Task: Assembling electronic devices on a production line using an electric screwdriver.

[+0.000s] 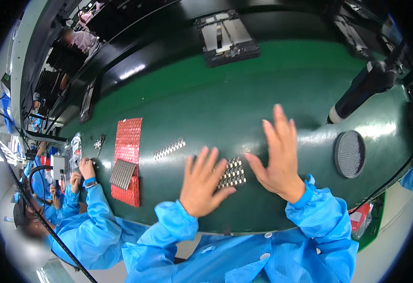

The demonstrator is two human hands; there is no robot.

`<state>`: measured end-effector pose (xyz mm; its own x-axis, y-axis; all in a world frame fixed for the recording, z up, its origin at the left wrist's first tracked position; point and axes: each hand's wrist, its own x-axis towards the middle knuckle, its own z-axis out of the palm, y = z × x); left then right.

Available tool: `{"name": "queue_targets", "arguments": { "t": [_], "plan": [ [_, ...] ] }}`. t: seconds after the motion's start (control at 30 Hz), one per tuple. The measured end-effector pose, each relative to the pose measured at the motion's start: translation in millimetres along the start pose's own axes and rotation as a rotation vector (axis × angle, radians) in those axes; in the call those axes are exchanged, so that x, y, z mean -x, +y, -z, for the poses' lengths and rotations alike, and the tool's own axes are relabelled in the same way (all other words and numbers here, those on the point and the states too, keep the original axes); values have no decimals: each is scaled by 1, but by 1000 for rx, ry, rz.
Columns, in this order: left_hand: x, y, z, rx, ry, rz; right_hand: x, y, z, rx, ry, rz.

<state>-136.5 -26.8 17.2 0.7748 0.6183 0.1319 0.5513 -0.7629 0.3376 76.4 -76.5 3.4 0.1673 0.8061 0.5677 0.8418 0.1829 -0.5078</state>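
My left hand (201, 183) is open, its fingers spread over the left side of a block of small metal parts in rows (233, 173). Part of that block is hidden under the hand, and whether the fingers touch it I cannot tell. To its right, my right hand (279, 158) is open too, with fingers stretched away from me and thumb pointing at the block. Neither hand holds anything. A short strip of similar small parts (169, 148) lies on the green mat (206, 108), beyond and left of my left hand.
Red bubble wrap (129, 137) with a ridged grey plate (123, 174) lies to the left, near a co-worker's hands (84, 172). An electric screwdriver (357, 94) stands at right, above a round grey textured dish (350, 154). A black fixture (227, 37) sits at the back.
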Motion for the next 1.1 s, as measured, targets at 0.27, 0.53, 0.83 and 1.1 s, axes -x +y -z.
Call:
{"name": "queue_targets", "arguments": {
  "t": [0.27,0.53,0.83,1.1],
  "plan": [
    [-40,-15,0,-89,-50,-129,-35,34,110,177,742,-10],
    [-185,-61,15,-513,-23,-195,-40,65,96,-369,548,-359],
    [-284,-114,22,-595,-226,102,-20,39,95,-563,393,-256],
    [-263,-72,24,-498,311,-92,-18,53,93,-826,480,-308]
  ]
}}
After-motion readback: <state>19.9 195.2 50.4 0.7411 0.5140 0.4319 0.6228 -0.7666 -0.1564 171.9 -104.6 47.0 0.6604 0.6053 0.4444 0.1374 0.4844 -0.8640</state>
